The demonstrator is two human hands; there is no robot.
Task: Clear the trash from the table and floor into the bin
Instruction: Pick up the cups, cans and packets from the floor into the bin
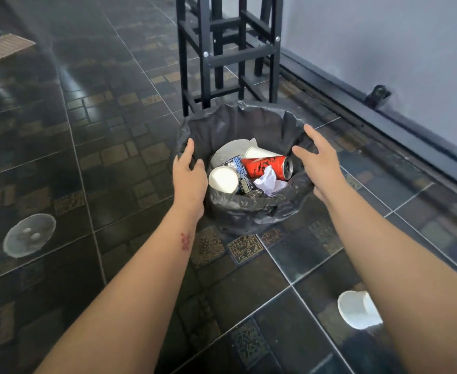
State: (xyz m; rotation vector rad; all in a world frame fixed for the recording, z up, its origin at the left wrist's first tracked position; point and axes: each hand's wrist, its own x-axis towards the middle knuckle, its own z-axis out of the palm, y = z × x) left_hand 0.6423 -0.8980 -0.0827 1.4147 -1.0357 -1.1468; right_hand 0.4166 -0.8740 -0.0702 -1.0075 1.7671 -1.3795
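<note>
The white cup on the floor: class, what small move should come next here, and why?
Probably reach the open right hand back to the white cup. It lies on its side on the tiles, outside the bin, while the left hand grips the rim.

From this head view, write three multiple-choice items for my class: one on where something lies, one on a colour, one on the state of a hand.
1. Where does the loose white cup lie?
A. on the floor, near the right forearm
B. inside the bin
C. on a chair

2. What colour is the can in the bin?
A. green
B. red
C. yellow

3. What is the left hand doing?
A. holding a cup
B. resting on the floor
C. gripping the bin liner at the rim

Answers: 1 A, it lies on the tiles outside the bin; 2 B, its body is red; 3 C, its fingers fold over the black liner's edge.
</note>
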